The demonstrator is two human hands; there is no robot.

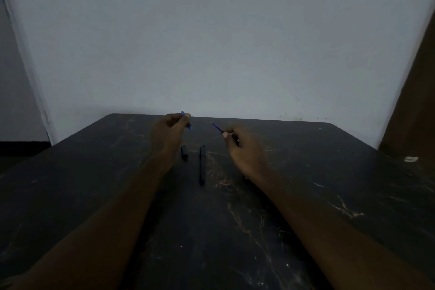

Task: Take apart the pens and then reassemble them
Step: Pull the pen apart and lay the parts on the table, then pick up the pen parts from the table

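My left hand point(170, 129) is raised above the dark table point(306, 183) and closed around a blue pen barrel point(189, 127), whose ends poke out above and below the fingers. To its right, my right hand point(242, 148) pinches a thin blue ink refill point(217, 126) that points up and to the left. The two held parts are apart. On the table between my wrists lie a dark pen point(202, 164), lengthwise away from me, and a short dark pen cap point(184, 153) to its left.
The table has a dark marbled top and stands against a pale wall point(211, 42). A small white object point(411, 159) lies near the table's right edge. A brown door or panel point(416, 101) stands at the right.
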